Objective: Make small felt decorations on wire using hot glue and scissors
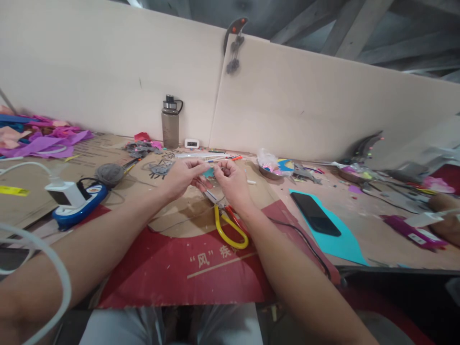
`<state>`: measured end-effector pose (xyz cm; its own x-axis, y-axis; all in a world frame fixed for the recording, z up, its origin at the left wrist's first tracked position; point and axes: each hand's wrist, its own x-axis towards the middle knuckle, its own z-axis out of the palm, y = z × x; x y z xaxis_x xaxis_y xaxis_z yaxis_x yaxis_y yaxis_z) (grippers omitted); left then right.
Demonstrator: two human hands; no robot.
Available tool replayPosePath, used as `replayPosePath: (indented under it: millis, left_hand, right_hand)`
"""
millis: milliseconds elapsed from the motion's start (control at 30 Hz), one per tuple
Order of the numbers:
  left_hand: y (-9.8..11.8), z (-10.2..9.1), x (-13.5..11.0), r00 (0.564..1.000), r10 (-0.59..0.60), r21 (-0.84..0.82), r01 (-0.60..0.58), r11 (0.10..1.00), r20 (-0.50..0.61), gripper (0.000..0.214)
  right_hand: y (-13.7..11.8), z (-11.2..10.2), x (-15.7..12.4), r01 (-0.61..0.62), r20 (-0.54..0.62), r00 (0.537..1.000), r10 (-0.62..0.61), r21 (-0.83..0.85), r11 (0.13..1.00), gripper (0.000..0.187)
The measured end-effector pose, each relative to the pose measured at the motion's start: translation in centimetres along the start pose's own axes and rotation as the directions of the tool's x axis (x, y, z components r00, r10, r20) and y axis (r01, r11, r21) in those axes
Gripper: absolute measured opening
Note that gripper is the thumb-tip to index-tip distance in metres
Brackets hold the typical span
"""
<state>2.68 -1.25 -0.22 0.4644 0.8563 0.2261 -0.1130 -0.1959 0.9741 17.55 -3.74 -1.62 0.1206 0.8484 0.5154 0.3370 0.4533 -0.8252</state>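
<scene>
Left hand (183, 176) and right hand (230, 181) both pinching small teal piece (209, 172) between fingertips, hovering over bench (359, 230); yellow-handled scissors (230, 229) lying just below

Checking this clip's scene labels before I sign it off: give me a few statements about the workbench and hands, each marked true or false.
1. Both hands pinch one small teal piece between them. True: the left hand and right hand meet on it above the bench.
2. The yellow-handled scissors are in the right hand. False: they lie on the cardboard below the hands.
3. A black phone lies on a teal sheet to the right. True.
4. The water bottle lies on its side. False: it stands upright by the back board.
5. A heap of purple scraps sits at the far left. True.
</scene>
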Motion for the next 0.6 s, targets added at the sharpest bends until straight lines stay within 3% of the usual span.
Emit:
replayPosePath:
  millis: [133,267,433,600]
  left_hand:
    - [0.46,0.15,-0.19,0.998,-0.005,0.167,0.014,0.986,-0.055,0.024]
    - [0.6,0.06,-0.24,0.987,0.07,0.307,-0.022,0.951,-0.145,0.018]
    - [0.38,-0.38,-0.12,0.963,0.175,0.36,-0.093,0.928,-0.203,0.015]
    - [0.26,-0.29,-0.15,0.966,0.163,0.336,-0.089,0.938,-0.199,0.014]
  right_hand:
    - [0.04,-0.03,-0.16,0.042,0.022,0.999,-0.041,-0.062,0.997,0.016]
    - [0.17,-0.18,-0.12,0.097,0.054,0.994,-0.091,-0.121,0.988,0.019]
    - [0.15,-0.39,-0.21,0.134,0.076,0.989,-0.125,-0.121,0.984,0.019]
    - [0.35,-0.25,-0.26,0.163,0.029,0.986,-0.161,-0.084,0.983,0.009]
